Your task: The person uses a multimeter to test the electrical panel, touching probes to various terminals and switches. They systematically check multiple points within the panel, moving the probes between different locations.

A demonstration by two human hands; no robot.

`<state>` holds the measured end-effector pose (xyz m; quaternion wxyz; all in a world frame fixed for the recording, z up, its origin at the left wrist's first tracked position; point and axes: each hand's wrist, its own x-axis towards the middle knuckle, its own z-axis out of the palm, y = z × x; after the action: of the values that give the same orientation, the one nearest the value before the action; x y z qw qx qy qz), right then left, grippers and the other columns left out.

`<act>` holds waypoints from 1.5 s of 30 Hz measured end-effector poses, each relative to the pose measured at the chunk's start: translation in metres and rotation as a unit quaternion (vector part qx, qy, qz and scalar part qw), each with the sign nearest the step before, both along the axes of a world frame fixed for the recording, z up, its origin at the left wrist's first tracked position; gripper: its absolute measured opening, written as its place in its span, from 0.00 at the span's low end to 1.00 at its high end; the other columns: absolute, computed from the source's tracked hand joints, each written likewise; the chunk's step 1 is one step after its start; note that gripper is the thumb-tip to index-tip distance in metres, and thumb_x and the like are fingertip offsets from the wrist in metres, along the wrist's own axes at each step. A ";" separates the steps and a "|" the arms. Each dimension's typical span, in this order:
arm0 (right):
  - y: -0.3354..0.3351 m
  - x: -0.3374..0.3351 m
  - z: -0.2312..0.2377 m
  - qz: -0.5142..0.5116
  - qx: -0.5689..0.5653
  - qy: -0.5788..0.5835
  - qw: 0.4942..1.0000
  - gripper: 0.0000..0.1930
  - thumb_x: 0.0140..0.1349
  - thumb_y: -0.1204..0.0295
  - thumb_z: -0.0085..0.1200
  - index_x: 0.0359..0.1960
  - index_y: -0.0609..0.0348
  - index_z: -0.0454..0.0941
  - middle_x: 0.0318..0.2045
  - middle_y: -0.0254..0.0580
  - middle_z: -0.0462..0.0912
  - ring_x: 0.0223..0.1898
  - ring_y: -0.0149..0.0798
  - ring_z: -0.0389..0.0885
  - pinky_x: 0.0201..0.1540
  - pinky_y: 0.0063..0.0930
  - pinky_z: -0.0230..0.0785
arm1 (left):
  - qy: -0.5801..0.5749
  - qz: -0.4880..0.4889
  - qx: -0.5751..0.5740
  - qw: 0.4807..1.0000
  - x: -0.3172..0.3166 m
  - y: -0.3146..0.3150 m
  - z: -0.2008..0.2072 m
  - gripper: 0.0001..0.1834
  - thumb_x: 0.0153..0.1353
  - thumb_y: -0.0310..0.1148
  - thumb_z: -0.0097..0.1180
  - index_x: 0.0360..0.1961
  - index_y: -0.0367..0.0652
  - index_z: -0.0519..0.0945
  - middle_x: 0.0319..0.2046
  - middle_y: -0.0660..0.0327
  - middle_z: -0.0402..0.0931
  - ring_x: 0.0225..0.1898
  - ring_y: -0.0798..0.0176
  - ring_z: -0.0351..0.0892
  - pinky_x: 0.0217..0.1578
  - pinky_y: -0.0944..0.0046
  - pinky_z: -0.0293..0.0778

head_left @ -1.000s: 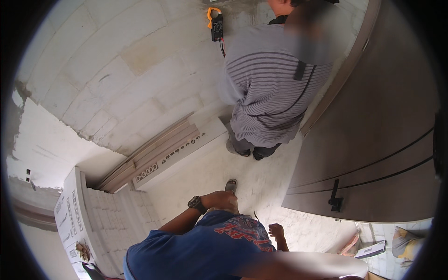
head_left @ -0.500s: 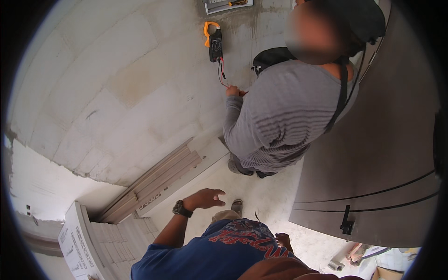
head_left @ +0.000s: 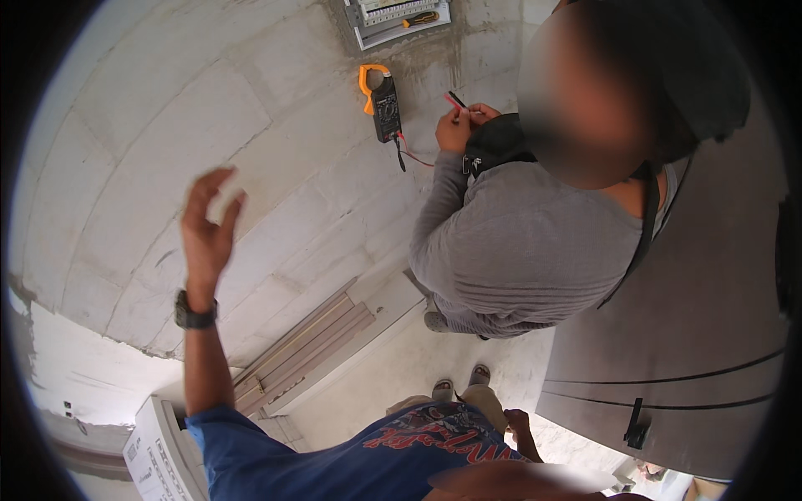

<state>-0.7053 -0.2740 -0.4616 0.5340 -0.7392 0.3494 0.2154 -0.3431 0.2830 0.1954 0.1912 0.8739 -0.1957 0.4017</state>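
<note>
My left hand (head_left: 210, 230) is raised in front of the block wall, fingers bent and spread apart, with nothing in it; a dark watch sits on its wrist. Low by my hip hangs my right hand (head_left: 518, 420), small and dark, its fingers hard to make out. A black and orange clamp meter (head_left: 387, 110) is up against the wall, with red and black leads plugged into its lower end. To its right, a co-worker's hands (head_left: 458, 125) hold the red and black test probes (head_left: 454, 100). Above the meter, an orange-handled screwdriver (head_left: 420, 18) lies in an electrical panel (head_left: 401, 37).
The co-worker in a grey top (head_left: 526, 234) stands close on the right, with a black bag (head_left: 501, 144). Behind is a large brown door (head_left: 668, 334) with a black handle. Brown metal profiles (head_left: 309, 346) lean along the wall's foot; a white carton (head_left: 159, 455) stands lower left.
My left hand has swung up and left from near my body. The co-worker's hands have risen, now showing both probes. The view has shifted, so more of the panel shows.
</note>
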 end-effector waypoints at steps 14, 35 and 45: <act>-0.058 0.066 0.041 -0.081 0.048 0.111 0.989 0.17 0.71 0.59 0.65 0.47 0.62 0.85 0.35 0.44 0.89 0.28 0.42 0.89 0.30 0.41 0.85 | -0.452 0.196 0.236 0.838 0.175 0.039 0.198 0.31 0.72 0.58 0.65 0.72 0.60 0.80 0.71 0.50 0.76 0.71 0.43 0.75 0.66 0.42 0.74; -0.135 0.116 0.050 0.463 -0.191 -0.036 0.865 0.08 0.67 0.65 0.59 0.34 0.53 0.86 0.30 0.42 0.89 0.31 0.43 0.90 0.33 0.42 0.81 | -0.384 0.341 0.216 0.830 0.254 0.059 0.156 0.33 0.76 0.50 0.58 0.77 0.51 0.73 0.82 0.50 0.59 0.84 0.43 0.50 0.83 0.38 0.44; -0.118 0.154 0.037 0.597 -0.309 -0.100 0.733 0.09 0.63 0.61 0.59 0.34 0.49 0.87 0.33 0.43 0.91 0.40 0.52 0.91 0.40 0.51 0.82 | -0.423 0.301 0.204 0.830 0.259 0.061 0.154 0.29 0.72 0.42 0.63 0.72 0.50 0.79 0.79 0.48 0.64 0.82 0.40 0.56 0.81 0.37 0.51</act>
<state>-0.5513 -0.3916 -0.4244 0.0700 -0.9373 -0.1723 0.2948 -0.0839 0.3445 0.3498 -0.2229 0.6536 -0.0624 0.7206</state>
